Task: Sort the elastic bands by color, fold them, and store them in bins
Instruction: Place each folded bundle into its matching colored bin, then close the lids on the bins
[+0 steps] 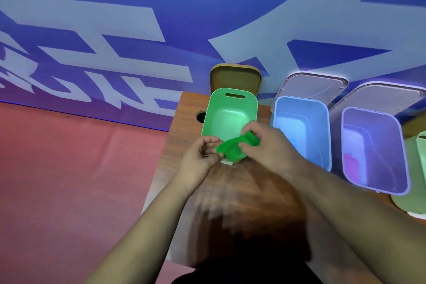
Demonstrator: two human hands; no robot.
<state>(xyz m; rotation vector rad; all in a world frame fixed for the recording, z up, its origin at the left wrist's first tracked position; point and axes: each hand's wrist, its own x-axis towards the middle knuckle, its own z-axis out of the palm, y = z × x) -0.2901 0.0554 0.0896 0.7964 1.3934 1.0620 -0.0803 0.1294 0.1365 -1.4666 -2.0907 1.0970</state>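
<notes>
A bright green elastic band (232, 148) hangs bunched over the near rim of the green bin (230, 108). My right hand (267, 143) pinches the band's right end. My left hand (200, 157) curls its fingers at the band's left end, just in front of the bin. The green bin's floor looks bare. To its right stand a blue bin (302, 129) and a purple bin (373, 150); a purple band (351, 163) lies in the purple bin's near corner.
The bins stand on a wooden table (242, 191) with a round cable hole (200, 116) at its back left. Lids lean behind the bins: one tan (235, 76), two translucent (315, 85). A pale green lid and bin (412, 196) show at the right edge. The pink floor lies left.
</notes>
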